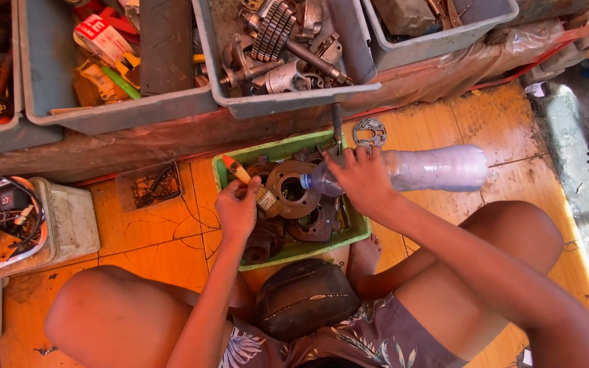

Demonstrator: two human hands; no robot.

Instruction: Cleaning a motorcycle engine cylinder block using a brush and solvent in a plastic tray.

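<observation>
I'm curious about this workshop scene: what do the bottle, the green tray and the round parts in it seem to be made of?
The bottle looks like clear thin plastic: see-through, cloudy, with a blue neck. The green tray seems moulded plastic, matt and grimy. The round parts look like cast metal, brown with rust or oil.

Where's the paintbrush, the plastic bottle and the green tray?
paintbrush (pixel 265 198), head view, on its bristle end by the left hand.
plastic bottle (pixel 438 168), head view, on its clear body.
green tray (pixel 277 148), head view, on its far rim.

A green tray (pixel 288 146) holds rusty-brown metal parts (pixel 293 189), beside grey bins (pixel 294 102) on orange floor tiles (pixel 165 238).
</observation>
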